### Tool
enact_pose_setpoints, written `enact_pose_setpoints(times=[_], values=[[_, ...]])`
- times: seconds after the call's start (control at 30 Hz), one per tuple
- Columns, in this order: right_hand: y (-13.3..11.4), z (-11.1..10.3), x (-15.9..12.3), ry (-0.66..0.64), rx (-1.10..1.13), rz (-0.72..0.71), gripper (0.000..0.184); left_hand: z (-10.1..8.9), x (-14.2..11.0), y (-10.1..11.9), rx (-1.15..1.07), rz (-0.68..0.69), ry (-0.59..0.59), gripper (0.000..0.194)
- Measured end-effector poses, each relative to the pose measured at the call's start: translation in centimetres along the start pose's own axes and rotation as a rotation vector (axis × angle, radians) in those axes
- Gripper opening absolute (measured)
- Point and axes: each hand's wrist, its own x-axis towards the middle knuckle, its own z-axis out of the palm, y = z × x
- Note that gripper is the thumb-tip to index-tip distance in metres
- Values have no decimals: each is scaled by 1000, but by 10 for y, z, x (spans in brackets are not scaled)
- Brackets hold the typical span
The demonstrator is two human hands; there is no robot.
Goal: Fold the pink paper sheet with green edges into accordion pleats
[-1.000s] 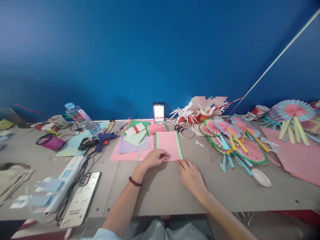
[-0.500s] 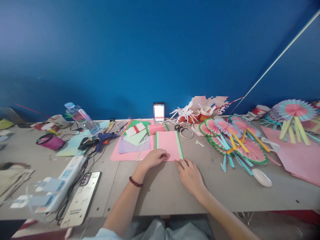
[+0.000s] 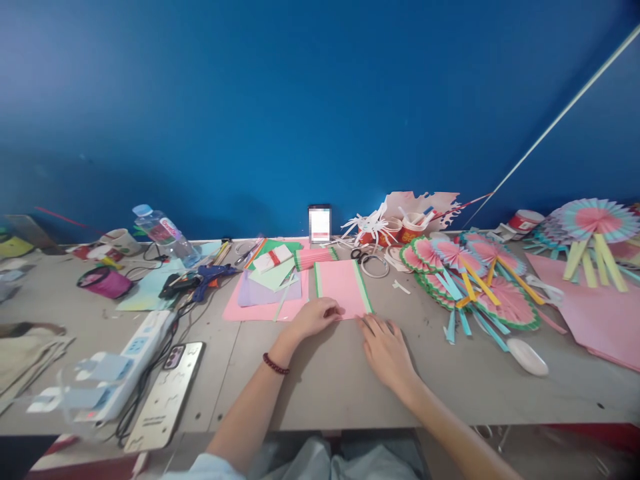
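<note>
A sheet of pink paper (image 3: 341, 283) with green and pale green strips along its left and right sides lies flat in front of me. My left hand (image 3: 320, 317) is at its near left part, fingers curled and pinched on the near edge. At the near right corner, my right hand (image 3: 386, 343) rests with its fingers stretched out, touching the paper and the table. A pleated pink paper piece with green edges (image 3: 316, 258) lies just beyond the sheet. Left of it are sheets of lilac paper (image 3: 250, 293) and pale green paper (image 3: 273, 277).
Scissors (image 3: 358, 254) and a roll of tape (image 3: 375, 265) lie beyond my right hand. Paper fans (image 3: 507, 303) spread at right, near a white oval object (image 3: 527, 357). At left are a phone (image 3: 165, 397), power strip (image 3: 133, 367), glue gun (image 3: 210, 280) and bottle (image 3: 167, 233).
The view has shifted slightly, so everything sits a little further right. Both hands stay at the near edge of the pink paper, with little visible movement.
</note>
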Motion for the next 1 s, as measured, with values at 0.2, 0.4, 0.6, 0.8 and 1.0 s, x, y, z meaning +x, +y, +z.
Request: enact_pose_setpoints(times=[0.2, 0.4, 0.6, 0.8, 1.0], values=[[3, 2, -2, -17, -3, 71, 48, 8, 3, 5, 56, 30, 45, 15], [3, 4, -2, 2, -27, 38, 49, 5, 3, 4, 36, 13, 29, 13], [1, 0, -1, -19, -33, 43, 49, 3, 3, 8, 88, -23, 17, 8], [0, -2, 1, -10, -49, 47, 47, 4, 3, 8, 233, -9, -7, 8], [2, -2, 1, -26, -27, 19, 49, 4, 2, 10, 264, -17, -7, 8]])
